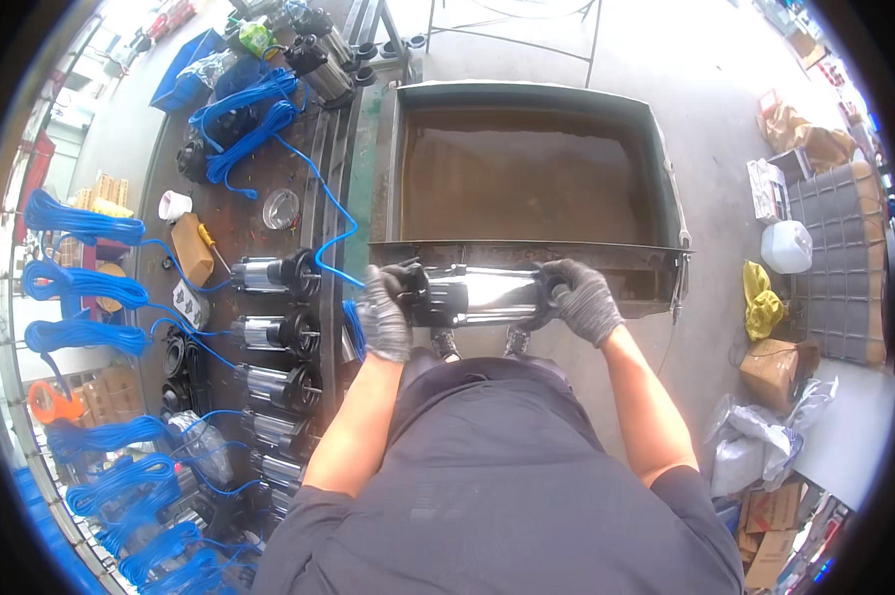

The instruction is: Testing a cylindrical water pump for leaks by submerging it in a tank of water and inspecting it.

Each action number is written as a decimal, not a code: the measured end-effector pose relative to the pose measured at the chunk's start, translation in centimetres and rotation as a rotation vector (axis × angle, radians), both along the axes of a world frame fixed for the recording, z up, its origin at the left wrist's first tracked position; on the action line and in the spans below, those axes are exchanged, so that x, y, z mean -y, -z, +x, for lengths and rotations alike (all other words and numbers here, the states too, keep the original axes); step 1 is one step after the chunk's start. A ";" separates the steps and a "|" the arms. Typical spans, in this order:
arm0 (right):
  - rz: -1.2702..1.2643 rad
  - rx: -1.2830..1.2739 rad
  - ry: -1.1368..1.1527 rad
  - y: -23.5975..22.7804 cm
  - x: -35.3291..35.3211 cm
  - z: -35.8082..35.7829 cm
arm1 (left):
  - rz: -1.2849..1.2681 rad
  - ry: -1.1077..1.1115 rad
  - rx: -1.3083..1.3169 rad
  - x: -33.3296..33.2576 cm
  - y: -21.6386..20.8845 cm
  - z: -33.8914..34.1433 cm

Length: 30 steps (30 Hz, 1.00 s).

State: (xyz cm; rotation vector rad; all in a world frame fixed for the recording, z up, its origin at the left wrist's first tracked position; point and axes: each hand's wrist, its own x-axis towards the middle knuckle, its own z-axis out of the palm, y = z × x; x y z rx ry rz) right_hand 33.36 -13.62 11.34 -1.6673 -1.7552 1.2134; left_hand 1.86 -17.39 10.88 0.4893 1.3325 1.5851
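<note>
I hold a submersible pump [489, 292] level in front of my body, at the near edge of a metal water tank [660, 149]. It has a shiny steel barrel and black ends. My left hand [384, 317], in a dark grey glove, is closed on the black left end. Gloved likewise, my right hand [588, 303] grips the black right end, its fingers partly hidden behind it. A blue cable [340, 236] runs from beside the left end up to the bench. Brown, murky water [532, 183] stands in the tank.
Along the bench [264, 223] at my left, several similar pumps [269, 332] lie in a row, with coiled blue cables [85, 218] beyond them. More pumps [323, 69] stand at its far end near a blue crate [186, 69]. Rightward are a white jug [786, 246], cartons [770, 372] and plastic bags [755, 446].
</note>
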 end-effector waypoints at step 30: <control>0.187 0.443 0.697 8.4 3.8 15.6 | -0.189 0.485 -0.945 1.6 7.5 -0.4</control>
